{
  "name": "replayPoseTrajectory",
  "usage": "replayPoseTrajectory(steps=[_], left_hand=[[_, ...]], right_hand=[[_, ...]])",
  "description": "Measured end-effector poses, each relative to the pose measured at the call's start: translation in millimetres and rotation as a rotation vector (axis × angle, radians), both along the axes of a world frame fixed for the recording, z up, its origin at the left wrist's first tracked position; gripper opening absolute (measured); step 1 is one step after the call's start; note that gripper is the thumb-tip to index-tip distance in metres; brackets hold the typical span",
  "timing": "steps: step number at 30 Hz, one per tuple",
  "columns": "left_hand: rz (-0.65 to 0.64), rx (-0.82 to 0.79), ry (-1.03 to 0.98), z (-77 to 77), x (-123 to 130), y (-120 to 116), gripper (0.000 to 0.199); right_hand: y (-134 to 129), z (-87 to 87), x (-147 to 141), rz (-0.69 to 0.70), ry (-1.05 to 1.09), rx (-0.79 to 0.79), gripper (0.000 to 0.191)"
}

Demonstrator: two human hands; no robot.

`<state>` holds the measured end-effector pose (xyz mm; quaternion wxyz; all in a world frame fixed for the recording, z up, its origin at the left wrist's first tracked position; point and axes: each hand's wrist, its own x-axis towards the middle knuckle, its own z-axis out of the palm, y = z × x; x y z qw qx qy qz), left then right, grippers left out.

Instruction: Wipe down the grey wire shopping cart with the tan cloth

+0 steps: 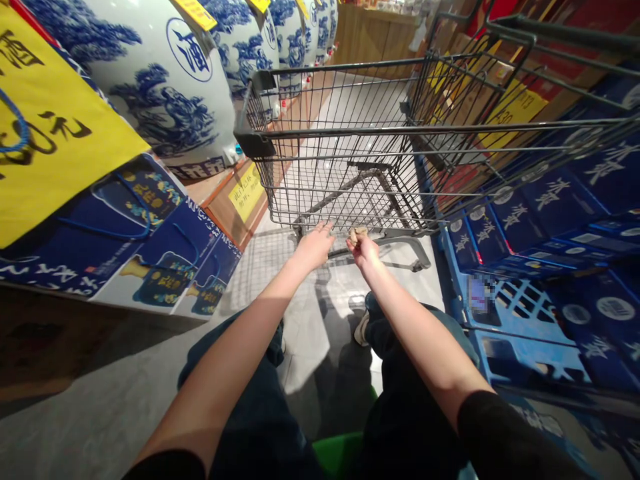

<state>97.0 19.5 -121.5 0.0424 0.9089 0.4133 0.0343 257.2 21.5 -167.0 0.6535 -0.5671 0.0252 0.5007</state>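
Note:
Between the fingers of my right hand [366, 251] is a small tan, knobbly piece [357, 235], similar to an unshelled peanut; it is too small to name surely. My left hand [315, 247] is to its left with fingers stretched forward and apart, holding nothing I can see. Both hands are in front of the lower near edge of a dark wire shopping cart [345, 150]. The cart stands crosswise before me, with its basket showing the floor through the mesh. Whether my left fingertips touch its wires, I cannot tell.
Large blue-and-white jars [165, 100] line a wooden ledge [235, 207] at left, beside blue printed boxes [145, 233] and a yellow price sign [55, 133]. Blue cartons [555, 193] and a blue plastic pallet [535, 353] flank the right. Something green [340, 453] shows between my legs.

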Motion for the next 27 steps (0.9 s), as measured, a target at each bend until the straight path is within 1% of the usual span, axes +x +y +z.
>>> replayPoseTrajectory(steps=[3, 5, 9, 11, 15, 17, 19, 21, 22, 27], left_hand=[[-0.022, -0.002, 0.005, -0.1, -2, 2, 0.05], [-0.03, -0.001, -0.006, -1.0, -2, 2, 0.05], [-0.012, -0.007, -0.028, -1.5, -1, 0, 0.049], [0.007, -0.007, -0.018, 0.3, 0, -1, 0.048], [0.014, -0.004, 0.019, 5.6, 1, -3, 0.044], [0.008, -0.004, 0.033, 7.2, 1, -3, 0.047], [0.012, -0.006, 0.041, 7.7, 1, -3, 0.051], [0.011, -0.007, 0.037, 6.9, 1, -3, 0.052], [0.008, -0.005, 0.035, 6.2, 1, -2, 0.051], [-0.026, -0.008, 0.022, 1.8, -3, 1, 0.05]], right_hand=[[2, 2.3, 8, -0.023, -0.024, -0.04, 0.02], [3, 4.3, 5, 0.006, -0.024, -0.038, 0.019], [0, 8.2, -12, 0.16, -0.007, -0.001, 0.017], [-3, 10.7, -15, 0.23, -0.014, 0.004, 0.019], [-7, 16.5, -5, 0.362, -0.056, -0.023, 0.021], [-8, 19.0, 2, 0.43, -0.078, -0.054, 0.02], [-8, 20.7, 7, 0.47, -0.093, -0.079, 0.023], [-5, 21.7, 11, 0.452, -0.099, -0.08, 0.023], [-4, 21.9, 13, 0.417, -0.101, -0.078, 0.022], [0, 18.5, 38, 0.116, -0.133, -0.136, 0.021]])
